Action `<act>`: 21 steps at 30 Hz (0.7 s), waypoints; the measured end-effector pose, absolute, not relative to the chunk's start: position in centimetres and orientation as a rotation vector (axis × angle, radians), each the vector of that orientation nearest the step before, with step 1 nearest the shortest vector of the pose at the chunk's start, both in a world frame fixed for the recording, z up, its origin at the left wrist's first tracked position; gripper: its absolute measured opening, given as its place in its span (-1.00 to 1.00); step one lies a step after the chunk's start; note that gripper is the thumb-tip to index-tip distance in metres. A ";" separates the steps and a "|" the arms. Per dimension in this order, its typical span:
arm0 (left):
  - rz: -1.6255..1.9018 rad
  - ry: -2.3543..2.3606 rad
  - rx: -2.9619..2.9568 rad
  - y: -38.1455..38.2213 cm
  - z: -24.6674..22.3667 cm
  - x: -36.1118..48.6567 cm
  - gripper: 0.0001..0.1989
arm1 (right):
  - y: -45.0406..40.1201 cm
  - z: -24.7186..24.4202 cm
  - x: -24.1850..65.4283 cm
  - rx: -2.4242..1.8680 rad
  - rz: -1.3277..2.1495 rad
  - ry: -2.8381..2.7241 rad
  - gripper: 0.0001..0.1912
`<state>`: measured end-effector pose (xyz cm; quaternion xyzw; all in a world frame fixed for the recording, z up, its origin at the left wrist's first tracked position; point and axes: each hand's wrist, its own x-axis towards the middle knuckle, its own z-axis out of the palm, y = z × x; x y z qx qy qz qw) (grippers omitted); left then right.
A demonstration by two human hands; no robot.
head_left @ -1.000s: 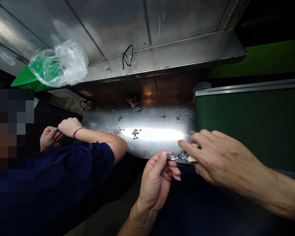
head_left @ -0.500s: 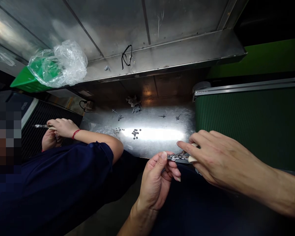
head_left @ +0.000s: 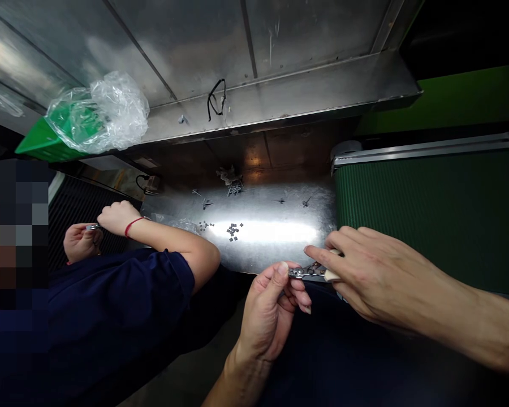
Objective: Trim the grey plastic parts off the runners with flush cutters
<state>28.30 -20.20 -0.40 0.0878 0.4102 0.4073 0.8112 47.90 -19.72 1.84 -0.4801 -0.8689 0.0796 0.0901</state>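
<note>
In the head view my right hand (head_left: 365,268) is wrapped round the cream handles of a pair of metal pliers (head_left: 307,272), whose jaws point left. My left hand (head_left: 271,305) pinches with thumb and forefinger right at the tip of the jaws. Whatever lies between those fingers is too small and covered to make out. Beyond my hands, several small dark square pieces (head_left: 232,230) lie on the shiny metal table (head_left: 275,254). Smaller dark bits (head_left: 205,226) are scattered to their left. Farther back rests a pile of thin grey pins (head_left: 234,188).
To the left sits a co-worker in a dark blue sleeve (head_left: 144,282), with a small metal tool in hand. A green ribbed conveyor belt (head_left: 428,209) borders the table on the right. On the shelf above are a green bin (head_left: 46,141) with clear plastic and black glasses (head_left: 216,100).
My hands and the pliers stay almost where they were. The co-worker's hands have moved apart, and their tool no longer points out to the left.
</note>
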 end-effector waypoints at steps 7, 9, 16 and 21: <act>0.859 0.892 0.211 -20.1 -0.5 28.2 -0.77 | -19.7 1.8 47.9 -1.434 0.301 -2.601 -0.68; 0.858 0.893 0.215 -20.1 -0.4 28.1 -0.77 | -19.7 1.8 47.9 -1.434 0.314 -2.601 -0.70; 0.853 0.891 0.224 -20.3 -0.5 27.8 -0.78 | -19.7 1.7 47.9 -1.414 0.272 -2.613 -0.71; 0.848 0.904 0.228 -20.2 -0.5 27.9 -0.75 | -19.8 1.7 47.9 -1.416 0.340 -2.610 -0.74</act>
